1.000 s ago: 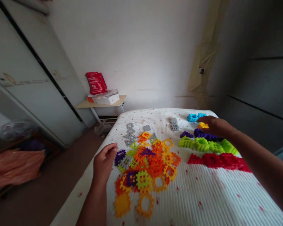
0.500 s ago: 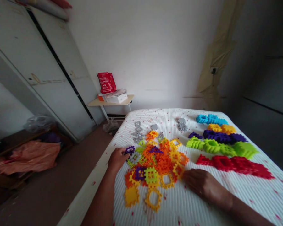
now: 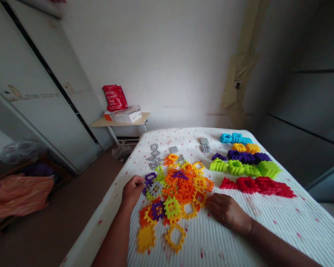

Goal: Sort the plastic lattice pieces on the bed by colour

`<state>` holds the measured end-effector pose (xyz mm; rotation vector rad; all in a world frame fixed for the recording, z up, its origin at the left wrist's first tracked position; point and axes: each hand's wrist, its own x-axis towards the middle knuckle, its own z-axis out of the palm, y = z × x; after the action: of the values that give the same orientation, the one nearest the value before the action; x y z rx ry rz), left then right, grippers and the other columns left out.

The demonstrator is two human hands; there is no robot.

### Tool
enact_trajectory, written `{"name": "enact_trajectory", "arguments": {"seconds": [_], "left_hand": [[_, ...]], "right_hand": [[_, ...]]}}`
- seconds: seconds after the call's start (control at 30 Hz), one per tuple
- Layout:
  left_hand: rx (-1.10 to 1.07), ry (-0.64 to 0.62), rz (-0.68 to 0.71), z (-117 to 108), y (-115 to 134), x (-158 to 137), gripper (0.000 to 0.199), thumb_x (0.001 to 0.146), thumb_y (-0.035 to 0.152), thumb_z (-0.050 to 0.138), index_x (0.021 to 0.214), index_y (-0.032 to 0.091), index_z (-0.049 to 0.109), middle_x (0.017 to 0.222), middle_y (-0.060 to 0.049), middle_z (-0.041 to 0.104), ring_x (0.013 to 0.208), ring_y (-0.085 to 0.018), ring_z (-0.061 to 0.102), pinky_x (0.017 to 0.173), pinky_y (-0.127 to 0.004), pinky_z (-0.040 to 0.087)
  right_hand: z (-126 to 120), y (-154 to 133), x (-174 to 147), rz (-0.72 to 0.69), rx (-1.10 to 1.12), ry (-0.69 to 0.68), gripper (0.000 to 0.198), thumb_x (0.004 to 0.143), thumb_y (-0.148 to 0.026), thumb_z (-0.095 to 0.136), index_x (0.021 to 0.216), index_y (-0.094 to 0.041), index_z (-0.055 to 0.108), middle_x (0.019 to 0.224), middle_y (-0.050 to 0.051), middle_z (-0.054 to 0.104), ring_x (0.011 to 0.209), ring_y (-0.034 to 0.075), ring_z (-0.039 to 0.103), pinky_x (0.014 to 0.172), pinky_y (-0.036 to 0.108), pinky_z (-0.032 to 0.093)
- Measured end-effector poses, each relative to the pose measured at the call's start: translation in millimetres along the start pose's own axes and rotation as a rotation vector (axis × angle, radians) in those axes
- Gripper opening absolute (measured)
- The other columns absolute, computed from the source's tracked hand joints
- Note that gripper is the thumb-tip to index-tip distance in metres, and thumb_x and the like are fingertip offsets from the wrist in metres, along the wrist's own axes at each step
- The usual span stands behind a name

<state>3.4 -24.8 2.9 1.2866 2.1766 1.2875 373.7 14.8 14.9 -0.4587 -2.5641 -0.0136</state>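
At the left edge of a loose heap of plastic interlocking tiles, my left hand (image 3: 131, 191) has its fingers bent together. A purple open-frame tile (image 3: 150, 177) lies just beyond its fingertips; whether anything is pinched is too small to tell. My right hand (image 3: 229, 211) rests low at the heap's right side, fingers stretched and side by side, against a yellow frame tile (image 3: 199, 198). Orange tiles (image 3: 186, 188) fill the heap's middle. Nearer me lie a lime window tile (image 3: 172, 207), a solid yellow tile (image 3: 146, 237) and a yellow frame (image 3: 175, 238).
Rows of tiles stand on the right: red (image 3: 257, 184), lime (image 3: 236, 168), purple (image 3: 243, 156), yellow (image 3: 245, 147) and blue (image 3: 236, 138). Grey tiles (image 3: 204, 144) lie farther back. Beyond the bed (image 3: 222, 248) is a small table (image 3: 100, 122) with a red bag (image 3: 114, 98).
My left hand has drawn slightly left, off the purple tile, showing more purple beside it. My right hand stays by the heap. The whole view has shifted toward the right.
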Motion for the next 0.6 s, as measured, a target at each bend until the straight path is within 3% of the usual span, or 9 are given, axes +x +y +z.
{"name": "enact_trajectory", "arguments": {"seconds": [0.4,0.6], "left_hand": [[-0.281,0.23,-0.001,-2.5,13.9,-4.1,0.029,0.063,0.037,0.059,0.083,0.016,0.056,0.073,0.0,0.059,0.069,-0.015,0.057,0.068,-0.026,0.047],[-0.376,0.053,0.049,2.7,27.2,-15.7,0.032,0.069,0.038,0.059,0.09,0.014,0.062,0.084,-0.006,0.067,0.08,-0.018,0.063,0.076,-0.029,0.049]], "right_hand": [[-0.1,-0.5,1.5,0.019,0.019,0.013,0.024,0.093,-0.022,0.038,0.085,-0.017,0.061,0.074,0.006,0.062,0.065,0.013,0.056,0.059,0.025,0.046],[-2.4,-2.3,3.8,0.033,0.038,0.01,0.024,0.092,-0.022,0.038,0.085,-0.018,0.061,0.074,0.006,0.063,0.066,0.014,0.057,0.059,0.025,0.046]]}}
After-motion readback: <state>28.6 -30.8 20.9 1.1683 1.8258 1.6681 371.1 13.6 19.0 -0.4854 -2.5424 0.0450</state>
